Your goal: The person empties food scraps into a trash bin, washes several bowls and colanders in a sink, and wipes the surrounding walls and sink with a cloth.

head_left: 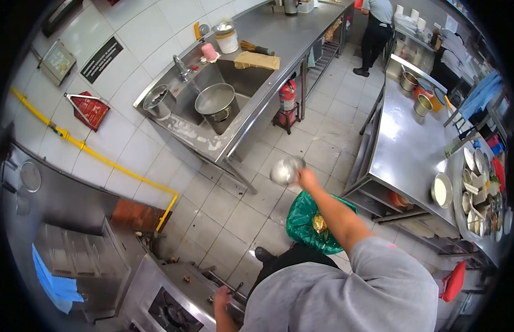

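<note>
My right hand is closed on the rim of a shiny metal bowl, held out over the tiled floor. Below my right forearm stands a bin lined with a green bag, with some yellowish waste inside. My left hand is low at the front edge of the stove, near its knobs and a metal bar. Its fingers are too small and partly hidden to tell whether they grip anything.
A large pot stands in the sink under the tap. A fire extinguisher is beneath the counter. On the right is a steel table with a bowl of white liquid. Two people are at the back.
</note>
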The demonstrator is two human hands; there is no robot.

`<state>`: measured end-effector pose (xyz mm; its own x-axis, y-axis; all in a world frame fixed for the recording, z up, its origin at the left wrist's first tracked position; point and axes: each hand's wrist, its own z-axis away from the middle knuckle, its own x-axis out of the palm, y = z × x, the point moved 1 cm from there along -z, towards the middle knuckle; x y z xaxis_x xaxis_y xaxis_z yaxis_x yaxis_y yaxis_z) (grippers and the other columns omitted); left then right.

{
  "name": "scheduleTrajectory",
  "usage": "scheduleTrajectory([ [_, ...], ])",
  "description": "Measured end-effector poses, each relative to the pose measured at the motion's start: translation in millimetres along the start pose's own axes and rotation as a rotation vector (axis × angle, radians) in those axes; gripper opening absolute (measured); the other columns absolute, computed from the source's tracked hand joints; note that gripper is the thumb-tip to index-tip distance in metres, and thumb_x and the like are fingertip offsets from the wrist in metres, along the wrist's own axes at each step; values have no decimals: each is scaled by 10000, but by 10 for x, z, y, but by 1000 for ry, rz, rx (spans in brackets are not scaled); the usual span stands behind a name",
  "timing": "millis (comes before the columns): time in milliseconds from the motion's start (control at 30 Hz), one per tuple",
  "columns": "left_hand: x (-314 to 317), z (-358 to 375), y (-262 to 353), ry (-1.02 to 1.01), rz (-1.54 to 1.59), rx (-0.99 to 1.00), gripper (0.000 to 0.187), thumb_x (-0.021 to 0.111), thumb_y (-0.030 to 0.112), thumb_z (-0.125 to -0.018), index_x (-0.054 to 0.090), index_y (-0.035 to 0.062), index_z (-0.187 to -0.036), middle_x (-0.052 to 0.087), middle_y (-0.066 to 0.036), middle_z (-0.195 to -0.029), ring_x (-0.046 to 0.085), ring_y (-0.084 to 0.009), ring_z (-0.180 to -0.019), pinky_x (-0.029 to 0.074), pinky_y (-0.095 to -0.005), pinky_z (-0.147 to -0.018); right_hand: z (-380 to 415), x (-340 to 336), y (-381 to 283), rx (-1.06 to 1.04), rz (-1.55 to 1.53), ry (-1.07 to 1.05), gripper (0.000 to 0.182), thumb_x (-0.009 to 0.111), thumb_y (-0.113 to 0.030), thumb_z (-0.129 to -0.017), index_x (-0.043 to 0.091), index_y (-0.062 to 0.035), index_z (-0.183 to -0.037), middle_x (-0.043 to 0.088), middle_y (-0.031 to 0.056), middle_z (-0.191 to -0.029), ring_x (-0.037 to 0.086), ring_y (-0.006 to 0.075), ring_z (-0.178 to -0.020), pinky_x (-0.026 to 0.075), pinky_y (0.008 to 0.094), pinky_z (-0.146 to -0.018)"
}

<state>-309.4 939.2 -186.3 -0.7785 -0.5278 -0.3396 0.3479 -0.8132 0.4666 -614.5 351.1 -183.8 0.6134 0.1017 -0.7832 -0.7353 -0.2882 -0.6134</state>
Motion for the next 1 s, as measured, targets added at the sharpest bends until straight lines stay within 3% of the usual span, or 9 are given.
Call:
scheduleTrajectory([
  [233,11,218,429,42,223,182,409,561,345,-953,516,100,-1277,622,-41,-1016,597,-162,-775,502,-307,-602,-1430,-644,-773,138,72,-185,588,847,-512,-596,679,-85,-964,657,148,-1034,628,316,-996,518,424,-826],
  [433,242,219,16,-39,169,19,425,565,358,-948,524,88,-1273,632,-71,-1070,620,-192,-829,512,-338,-636,-105,-196,84,2,-57,-109,519,847,-467,-622,567,-53,-761,623,179,-784,600,353,-739,477,443,-664],
  [567,235,298,-89,-98,-110,46,409,548,381,-940,542,106,-1242,643,-106,-1108,633,-237,-871,523,-388,-687,1483,-212,681,387,-397,-119,434,857,-337,-670,541,-52,-752,586,50,-744,544,151,-738,465,322,-680],
  [667,113,16,-147,-163,-265,128,361,525,360,-946,542,122,-1217,644,-79,-1067,621,-224,-856,514,-377,-667,2135,-488,853,590,-386,-96,396,849,-300,-686,543,-59,-756,576,25,-731,540,136,-723,462,304,-679],
  [733,7,-428,-167,-224,87,-172,327,513,357,-947,539,131,-1182,628,-53,-984,595,-192,-793,496,-363,-630,2165,-549,1012,563,-342,-52,370,841,-270,-700,542,-61,-760,571,16,-731,532,128,-711,458,298,-667],
  [800,38,-457,295,-170,60,-117,263,515,367,-942,570,153,-1086,595,-30,-879,556,-147,-719,470,-327,-593,1994,-514,1018,522,-350,17,318,820,-207,-727,540,-63,-776,564,2,-731,521,113,-697,451,284,-653],
  [867,-46,-1206,333,-313,-545,617,319,528,384,-926,623,105,-1048,648,-65,-890,605,-193,-733,482,-362,-605,1625,-531,787,525,-411,26,260,783,-132,-760,537,-63,-805,560,-10,-742,509,83,-711,437,252,-655],
  [933,305,-1580,680,-34,-730,1017,400,537,401,-907,658,33,-1006,694,-109,-950,656,-272,-773,500,-415,-666,1228,-514,377,340,-358,107,236,770,-99,-766,544,-56,-820,564,-4,-775,510,86,-731,433,246,-678],
  [1000,740,-1334,1617,-276,-658,392,507,561,468,-876,673,-17,-972,702,-157,-959,672,-350,-839,505,-439,-756,800,-444,-203,252,-432,134,238,778,-74,-741,562,-38,-833,569,29,-813,529,138,-755,445,274,-713],
])
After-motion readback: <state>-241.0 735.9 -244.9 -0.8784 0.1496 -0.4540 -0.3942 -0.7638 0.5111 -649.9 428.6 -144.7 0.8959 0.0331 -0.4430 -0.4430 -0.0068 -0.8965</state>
